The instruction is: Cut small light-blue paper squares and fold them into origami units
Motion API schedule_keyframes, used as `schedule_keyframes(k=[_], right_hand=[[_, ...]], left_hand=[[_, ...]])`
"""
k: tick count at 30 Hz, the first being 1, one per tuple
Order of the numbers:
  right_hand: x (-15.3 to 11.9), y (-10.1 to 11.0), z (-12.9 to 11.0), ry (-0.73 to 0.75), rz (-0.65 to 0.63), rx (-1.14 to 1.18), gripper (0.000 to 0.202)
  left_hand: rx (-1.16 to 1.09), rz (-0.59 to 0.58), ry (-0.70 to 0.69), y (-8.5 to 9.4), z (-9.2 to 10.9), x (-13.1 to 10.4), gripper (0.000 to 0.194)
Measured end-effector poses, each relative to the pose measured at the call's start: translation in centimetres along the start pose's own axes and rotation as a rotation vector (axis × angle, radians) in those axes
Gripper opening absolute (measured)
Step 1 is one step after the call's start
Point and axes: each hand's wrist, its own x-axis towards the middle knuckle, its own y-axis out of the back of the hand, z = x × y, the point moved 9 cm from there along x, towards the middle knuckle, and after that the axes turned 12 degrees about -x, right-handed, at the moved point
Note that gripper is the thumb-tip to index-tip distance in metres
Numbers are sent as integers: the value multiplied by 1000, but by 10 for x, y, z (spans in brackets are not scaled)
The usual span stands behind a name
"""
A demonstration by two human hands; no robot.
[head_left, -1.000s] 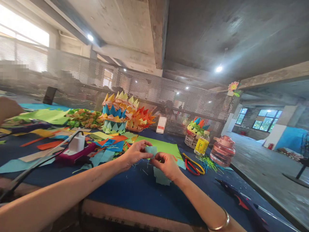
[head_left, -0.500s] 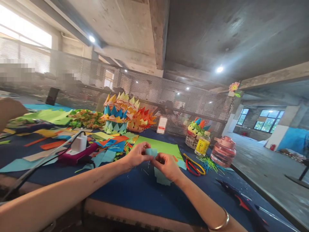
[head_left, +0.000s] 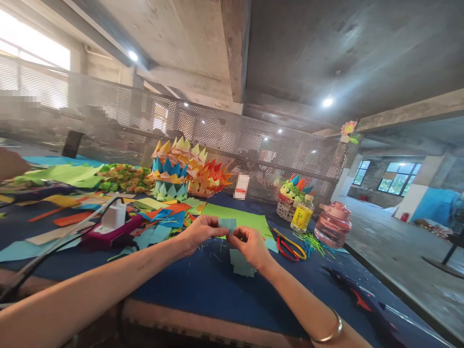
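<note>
A small light-blue paper piece (head_left: pixel 227 224) is held up between my two hands over the dark blue table. My left hand (head_left: pixel 203 234) pinches its left side between thumb and fingers. At its lower right edge, my right hand (head_left: pixel 250 245) has thumb and fingertips pressed together on the paper. Just below my hands, pale blue-green paper pieces (head_left: pixel 242 264) lie on the table. Behind them rests a large light-green sheet (head_left: pixel 241 217).
Red-and-yellow-handled scissors (head_left: pixel 290 246), a yellow-labelled bottle (head_left: pixel 302 216), a pink jug (head_left: pixel 332 224) and a glue gun (head_left: pixel 358 294) are on the right. Left are a magenta power strip (head_left: pixel 110 233), paper scraps and folded-paper crowns (head_left: pixel 174 171). Someone's arm (head_left: pixel 12 164) is at far left.
The small light-blue paper now stands flatter and more fully visible between my fingers. My left hand has shifted slightly left. The other person's arm at far left has drawn back toward the edge.
</note>
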Motion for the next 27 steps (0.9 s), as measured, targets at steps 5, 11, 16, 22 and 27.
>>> schedule_keyframes(k=[5,11,16,22,27], right_hand=[[0,0,0,-13,2,-2,28],[0,4,-5,11,6,-20,28],[0,24,-8,33,161,-30,27],[2,28,-2,27,208,7,25],[1,16,-6,58,113,-14,21]], left_hand=[[23,22,7,2,0,0,22],[-30,-65,-9,-9,2,0,20],[-52,-92,88,-13,-3,-2,26],[14,-139,116,-15,-9,-1,25],[9,-28,81,0,-7,4,28]])
